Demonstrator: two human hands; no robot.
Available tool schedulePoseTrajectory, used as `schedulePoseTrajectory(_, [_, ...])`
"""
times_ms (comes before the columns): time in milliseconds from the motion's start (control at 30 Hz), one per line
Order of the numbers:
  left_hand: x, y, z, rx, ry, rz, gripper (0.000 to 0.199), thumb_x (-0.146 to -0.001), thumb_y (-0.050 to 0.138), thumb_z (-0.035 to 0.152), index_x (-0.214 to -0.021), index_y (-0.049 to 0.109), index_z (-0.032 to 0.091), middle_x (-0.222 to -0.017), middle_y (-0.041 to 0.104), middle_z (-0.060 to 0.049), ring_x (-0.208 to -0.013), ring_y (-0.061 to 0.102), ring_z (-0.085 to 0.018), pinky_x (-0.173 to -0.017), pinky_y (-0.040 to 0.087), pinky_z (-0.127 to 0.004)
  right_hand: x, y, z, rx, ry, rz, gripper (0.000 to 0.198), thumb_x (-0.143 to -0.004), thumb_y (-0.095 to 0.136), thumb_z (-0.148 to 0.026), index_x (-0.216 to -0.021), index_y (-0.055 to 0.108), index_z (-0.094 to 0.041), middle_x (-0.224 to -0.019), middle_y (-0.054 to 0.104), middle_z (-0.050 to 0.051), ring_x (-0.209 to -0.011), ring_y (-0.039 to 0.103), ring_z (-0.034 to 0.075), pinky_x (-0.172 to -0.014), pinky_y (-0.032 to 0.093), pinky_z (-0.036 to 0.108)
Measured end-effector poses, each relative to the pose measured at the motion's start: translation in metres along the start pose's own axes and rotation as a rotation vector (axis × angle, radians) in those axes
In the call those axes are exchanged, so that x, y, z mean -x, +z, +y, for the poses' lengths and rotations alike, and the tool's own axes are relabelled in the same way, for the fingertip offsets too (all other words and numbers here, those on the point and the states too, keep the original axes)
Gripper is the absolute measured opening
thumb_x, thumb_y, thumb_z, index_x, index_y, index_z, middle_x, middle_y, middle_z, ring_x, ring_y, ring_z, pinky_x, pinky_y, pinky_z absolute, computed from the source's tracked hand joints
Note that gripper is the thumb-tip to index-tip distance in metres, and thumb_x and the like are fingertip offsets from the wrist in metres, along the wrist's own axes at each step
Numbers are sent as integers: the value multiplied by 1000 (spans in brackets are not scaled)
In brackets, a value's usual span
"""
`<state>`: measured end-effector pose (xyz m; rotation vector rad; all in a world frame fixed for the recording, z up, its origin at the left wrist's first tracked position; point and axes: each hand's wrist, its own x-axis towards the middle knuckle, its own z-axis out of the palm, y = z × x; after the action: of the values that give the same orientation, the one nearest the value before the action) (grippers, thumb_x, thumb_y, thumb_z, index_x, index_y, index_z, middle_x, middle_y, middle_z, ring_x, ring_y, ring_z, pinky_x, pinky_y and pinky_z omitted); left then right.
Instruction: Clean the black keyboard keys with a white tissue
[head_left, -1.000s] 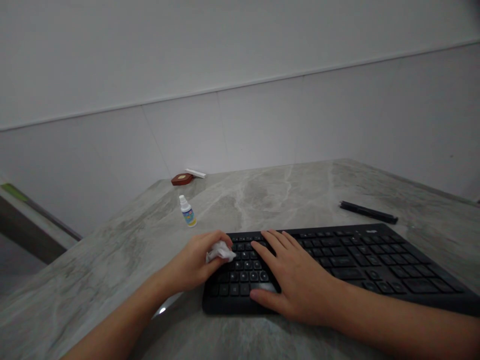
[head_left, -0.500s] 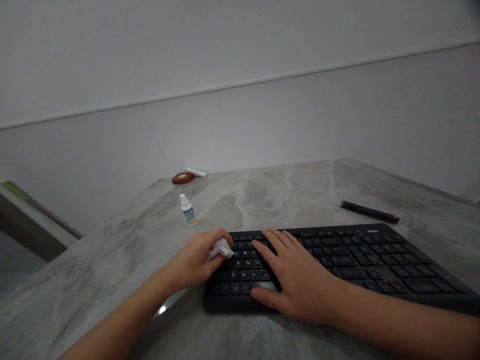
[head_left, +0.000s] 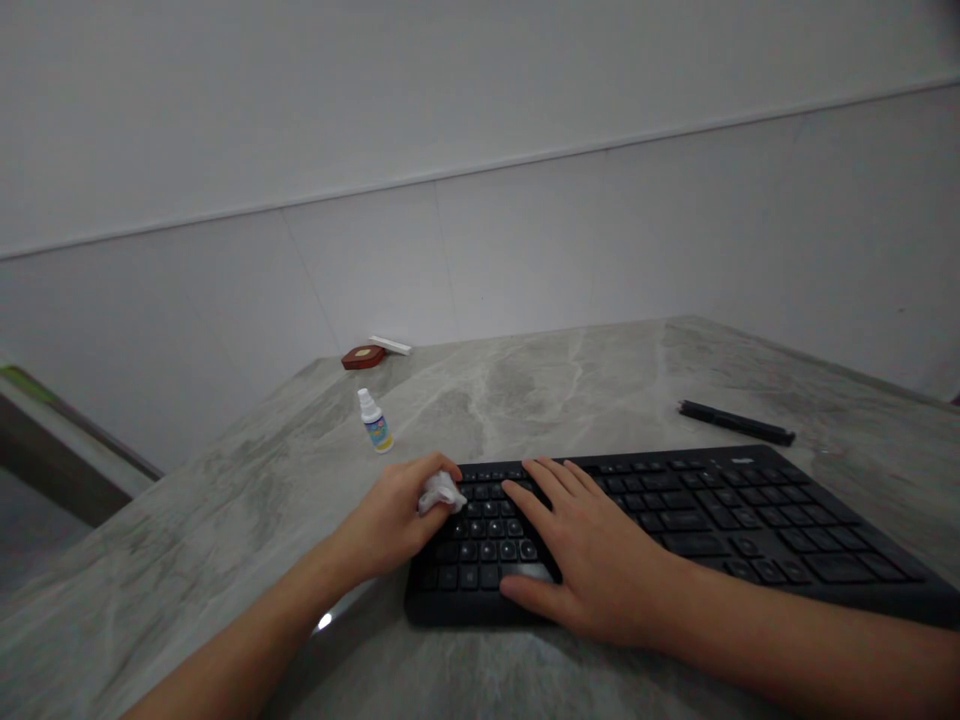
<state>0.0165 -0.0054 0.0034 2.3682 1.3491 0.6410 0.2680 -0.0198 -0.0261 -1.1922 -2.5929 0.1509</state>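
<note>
The fingers (head_left: pixel 431 470) of the left hand (head_left: pixel 394 520) were curled shut around a small crumpled white wad (head_left: pixel 440 493), pressing it against the keys at the upper left corner of a black keyboard (head_left: pixel 675 520); whether the wad was tissue or cloth could not be told. The right hand (head_left: pixel 592 560) lay flat on the left part of the same keyboard, its fingers spread loosely and stretched forward over the keys, gripping nothing, with the thumb resting near the front edge by the space bar. The two hands sat close together, the wad just beside the right forefinger. The keyboard lay on a grey marbled counter (head_left: pixel 225 520), running from near the middle out to the right edge of the view, with both forearms reaching in from the near side. Just beyond the left hand stood a small white bottle (head_left: pixel 374 423) with a coloured label, upright on the counter. Farther back, near the wall, lay a reddish-brown flat object (head_left: pixel 364 357) with a white strip (head_left: pixel 391 346) just beside it. Behind the keyboard's right half, well apart from the hands, a black pen-like stick (head_left: pixel 736 423) lay on the counter.
</note>
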Motion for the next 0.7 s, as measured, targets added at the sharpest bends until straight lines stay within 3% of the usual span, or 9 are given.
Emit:
schedulePoseTrajectory(100, [0, 2, 0, 34, 31, -61, 17, -86, 58, 16, -101, 61, 22, -90, 70, 0, -80, 65, -18, -74, 46, -28, 0, 0, 1, 0, -6, -3, 83, -86, 53, -68, -146, 49, -10, -151, 43, 27, -141, 36, 44, -114, 28, 62])
schedulePoseTrajectory(267, [0, 5, -1, 24, 0, 11, 19, -85, 58, 15, -103, 61, 22, -92, 70, -1, -82, 65, -19, -77, 46, -29, 0, 1, 1, 7, -4, 3, 83, -85, 54, -68, -145, 50, -10, -151, 42, 27, -141, 36, 44, -114, 28, 62])
schedulePoseTrajectory(400, [-1, 5, 1, 50, 38, -54, 18, -85, 58, 15, -101, 61, 22, -90, 70, 0, -79, 64, -18, -74, 46, -28, 0, 1, 1, 13, -5, -9, 84, -86, 52, -68, -146, 49, -10, -151, 42, 27, -141, 36, 44, -114, 28, 62])
schedulePoseTrajectory(533, [0, 5, 0, 66, 13, 7, 18, -85, 58, 16, -102, 61, 21, -92, 70, -1, -82, 64, -18, -76, 47, -29, 0, -1, 0, 8, -5, -9, 83, -86, 53, -67, -146, 49, -10, -151, 42, 27, -141, 35, 44, -115, 27, 62])
schedulePoseTrajectory(700, [0, 6, -2, 58, 55, -55, 19, -85, 57, 14, -101, 61, 22, -94, 70, -1, -84, 65, -18, -78, 46, -29, 0, -1, 0, 0, 0, -14, 83, -85, 54, -66, -146, 49, -9, -151, 42, 28, -141, 35, 45, -115, 27, 63])
